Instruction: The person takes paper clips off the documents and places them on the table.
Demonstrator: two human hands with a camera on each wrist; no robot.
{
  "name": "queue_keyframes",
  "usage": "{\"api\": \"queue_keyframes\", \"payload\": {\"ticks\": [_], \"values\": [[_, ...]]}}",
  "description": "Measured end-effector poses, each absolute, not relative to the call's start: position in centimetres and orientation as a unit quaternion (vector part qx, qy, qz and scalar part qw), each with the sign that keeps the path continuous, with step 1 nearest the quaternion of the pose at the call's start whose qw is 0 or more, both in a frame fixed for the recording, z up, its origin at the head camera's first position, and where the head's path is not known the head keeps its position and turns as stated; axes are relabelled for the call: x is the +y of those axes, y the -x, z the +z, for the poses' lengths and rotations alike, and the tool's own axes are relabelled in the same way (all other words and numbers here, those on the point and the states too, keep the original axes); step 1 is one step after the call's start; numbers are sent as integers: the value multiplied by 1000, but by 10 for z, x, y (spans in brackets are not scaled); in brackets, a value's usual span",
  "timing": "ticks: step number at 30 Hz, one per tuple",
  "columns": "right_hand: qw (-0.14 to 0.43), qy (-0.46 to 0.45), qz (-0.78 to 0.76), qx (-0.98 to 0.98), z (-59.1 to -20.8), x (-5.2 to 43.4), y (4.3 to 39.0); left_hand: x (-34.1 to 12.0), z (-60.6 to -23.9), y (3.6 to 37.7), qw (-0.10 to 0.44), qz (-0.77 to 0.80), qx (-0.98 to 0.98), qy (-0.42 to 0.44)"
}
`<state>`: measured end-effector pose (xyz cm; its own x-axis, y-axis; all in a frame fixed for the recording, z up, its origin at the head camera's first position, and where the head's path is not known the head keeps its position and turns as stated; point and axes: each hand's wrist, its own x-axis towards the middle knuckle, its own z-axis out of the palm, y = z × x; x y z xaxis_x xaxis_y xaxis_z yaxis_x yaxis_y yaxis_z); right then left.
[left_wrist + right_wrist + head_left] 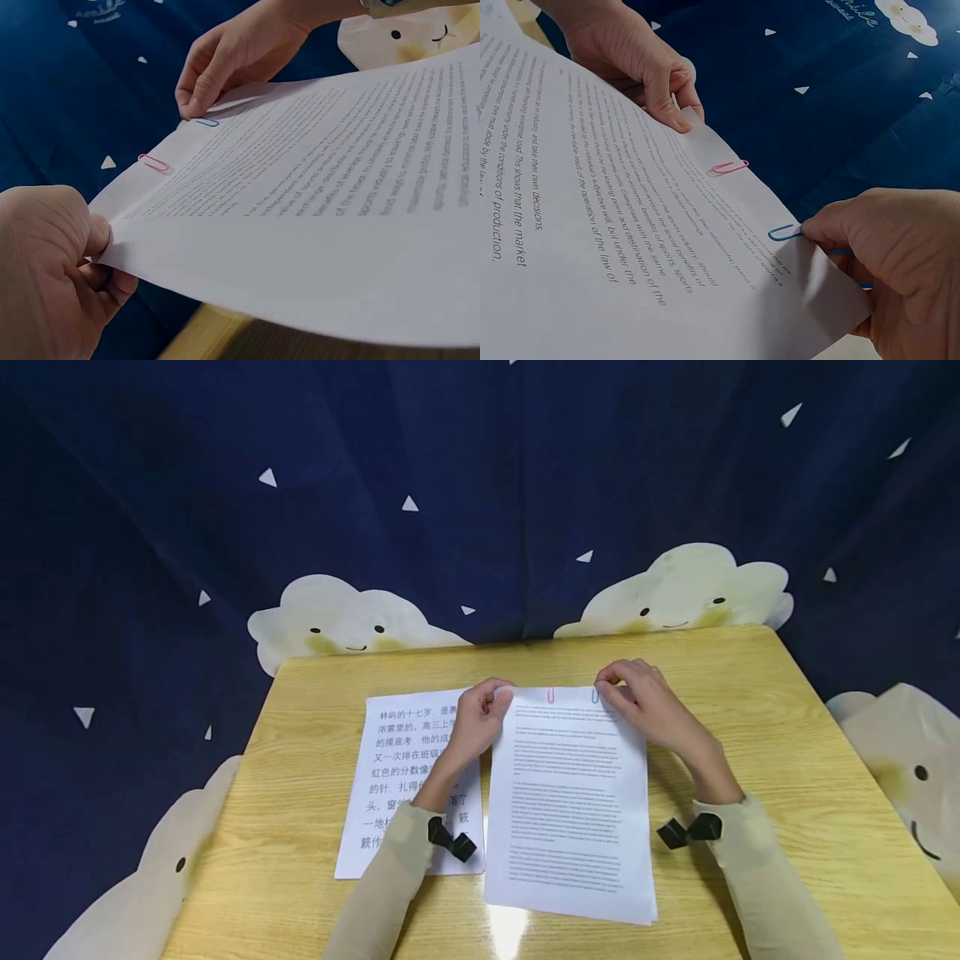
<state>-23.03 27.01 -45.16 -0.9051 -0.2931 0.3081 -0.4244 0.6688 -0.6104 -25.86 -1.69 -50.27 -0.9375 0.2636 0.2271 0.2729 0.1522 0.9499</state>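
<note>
A stack of printed sheets [570,810] has its top end raised off the table in the left wrist view. My left hand [478,718] pinches its top left corner between thumb and fingers. At the top edge sits a pink paper clip [729,167], between my two hands. To its right, a blue paper clip [786,232] is pinched at the edge by my right hand [645,702], whose thumb covers its outer end. More blue bits show between the right fingers in the right wrist view; the sheet and hand hide the rest.
Sheets with large Chinese print [405,768] lie on the wooden table [285,827] to the left, partly under my left forearm. Behind the table hangs a dark blue curtain [450,443] with clouds and white triangles. Each sleeve has a black band at the wrist.
</note>
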Motion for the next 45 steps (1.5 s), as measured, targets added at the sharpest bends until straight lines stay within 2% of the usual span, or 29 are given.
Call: {"api": "queue_keyframes", "payload": {"ticks": [27, 45], "values": [[75, -225, 320, -917, -452, 272, 231, -15, -504, 258, -5, -624, -759, 185], [46, -198, 320, -925, -451, 270, 230, -18, -505, 258, -15, -632, -752, 186]]}}
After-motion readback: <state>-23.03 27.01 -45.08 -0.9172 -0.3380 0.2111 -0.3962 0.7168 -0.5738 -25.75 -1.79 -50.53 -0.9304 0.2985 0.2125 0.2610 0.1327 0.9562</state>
